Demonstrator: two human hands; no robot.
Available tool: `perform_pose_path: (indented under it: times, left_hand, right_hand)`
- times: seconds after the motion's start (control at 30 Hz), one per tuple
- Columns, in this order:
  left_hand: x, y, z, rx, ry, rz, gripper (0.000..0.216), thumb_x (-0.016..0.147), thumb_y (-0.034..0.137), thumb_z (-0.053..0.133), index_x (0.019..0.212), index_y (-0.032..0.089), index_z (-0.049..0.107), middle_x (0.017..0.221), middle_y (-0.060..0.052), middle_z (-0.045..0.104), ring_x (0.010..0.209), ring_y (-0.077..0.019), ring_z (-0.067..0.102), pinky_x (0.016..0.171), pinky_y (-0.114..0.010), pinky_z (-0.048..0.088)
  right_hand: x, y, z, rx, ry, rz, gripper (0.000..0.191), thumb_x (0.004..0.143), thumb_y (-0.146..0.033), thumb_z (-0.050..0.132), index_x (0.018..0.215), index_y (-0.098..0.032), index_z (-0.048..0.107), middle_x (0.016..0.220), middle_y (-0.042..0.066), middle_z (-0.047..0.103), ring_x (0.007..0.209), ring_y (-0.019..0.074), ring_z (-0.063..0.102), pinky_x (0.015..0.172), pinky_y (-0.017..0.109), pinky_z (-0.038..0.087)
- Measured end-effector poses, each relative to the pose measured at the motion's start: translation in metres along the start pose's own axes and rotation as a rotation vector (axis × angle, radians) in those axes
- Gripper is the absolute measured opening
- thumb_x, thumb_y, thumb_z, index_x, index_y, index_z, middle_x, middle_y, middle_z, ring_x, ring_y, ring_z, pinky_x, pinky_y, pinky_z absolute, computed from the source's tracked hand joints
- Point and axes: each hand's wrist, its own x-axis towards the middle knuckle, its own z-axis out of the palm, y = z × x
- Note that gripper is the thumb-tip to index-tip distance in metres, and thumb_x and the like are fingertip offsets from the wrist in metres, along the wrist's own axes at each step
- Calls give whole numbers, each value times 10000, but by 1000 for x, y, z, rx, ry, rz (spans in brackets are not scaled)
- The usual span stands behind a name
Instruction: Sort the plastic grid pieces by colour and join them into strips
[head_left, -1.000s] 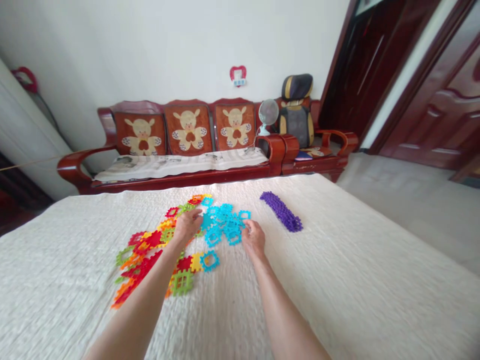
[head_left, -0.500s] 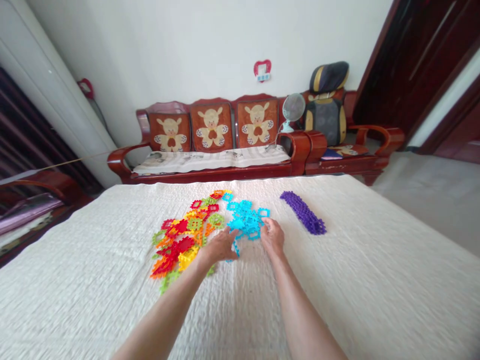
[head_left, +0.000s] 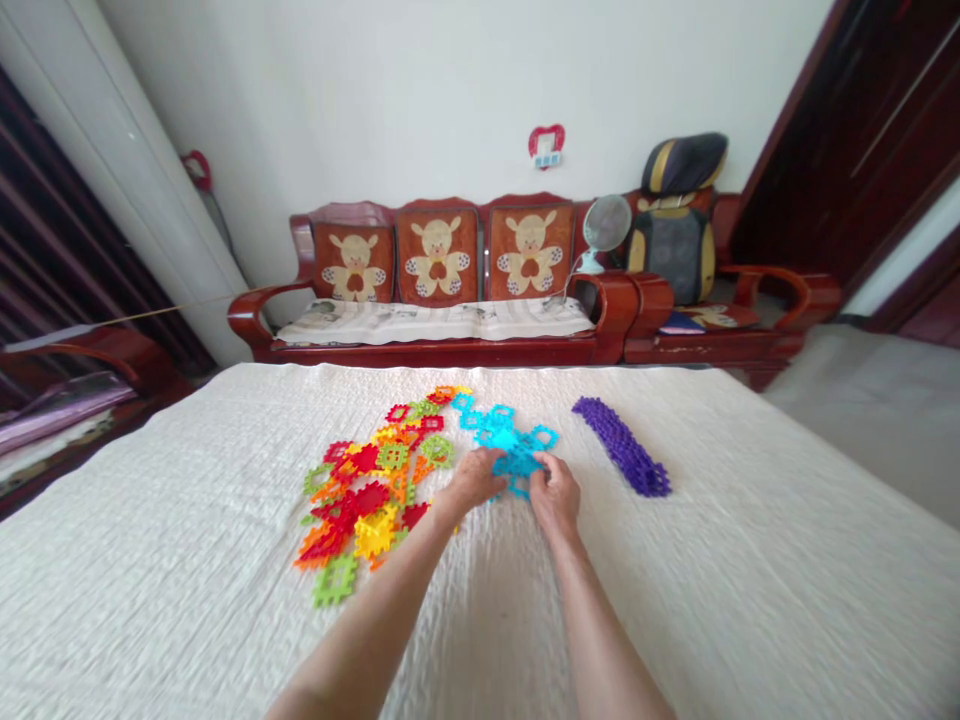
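A pile of light-blue interlocking plastic pieces [head_left: 514, 440] lies on the cloth-covered table in front of me. My left hand [head_left: 478, 478] presses in at its left front side, fingers curled on the blue pieces. At the right edge, my right hand [head_left: 556, 490] has its thumb and fingers bent round more of them. The pieces under my fingertips are partly hidden. Left of my hands spreads a heap of red, orange, yellow and green pieces [head_left: 367, 500]. To the right, a neat row of stacked purple pieces [head_left: 622, 445] lies slantwise, apart from the blue pile.
The table [head_left: 225, 480] wears a cream quilted cloth. Behind it stands a dark red wooden sofa [head_left: 450, 352] with bear-patterned cushions [head_left: 439, 255]. A small fan [head_left: 606, 225] and an armchair with a massage cushion [head_left: 673, 250] are at the right.
My left hand has moved right against the blue pile, its thumb and fingers drawing in. The blue pile is more compact between my hands. The whole view has shifted slightly.
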Motion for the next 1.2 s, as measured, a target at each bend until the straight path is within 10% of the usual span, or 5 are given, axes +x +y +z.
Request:
perform_pose_path:
  times: [0.27,0.63,1.03,1.2]
  left_hand:
    - [7,-16,43,-101,513,38,264,862,195,465,1052,182,647,1115,-95,648,1059,-208,580,965,-379,454]
    - [22,-23,61,-157,666,-59,240,878,207,442,1037,134,607,1111,-144,624,1089,-235,564,948,-408,469]
    - [17,-15,59,-83,680,-50,228,893,213,437,1048,146,590,1165,-144,605,1095,-250,548,935,-425,460]
    - [19,-18,62,-92,713,-39,211,877,209,461,1034,154,590,1131,-129,620,1069,-245,558,923,-423,469]
  right_hand:
    - [-1,3,3,-88,58,-110,358,785,-220,405,1065,-134,612,1074,139,646,1022,241,578,923,407,444]
    - [-10,-21,-1,-329,-339,-363,378,845,-153,426,1184,-193,589,1355,88,507,1235,267,441,992,461,379]
    - [9,-5,-2,56,-120,-255,315,838,-170,418,1118,-208,558,1164,88,598,1123,209,533,990,414,417]
    - [62,4,5,-104,-345,-391,505,675,-101,485,1166,-190,560,1236,94,577,1184,226,492,1046,411,349]
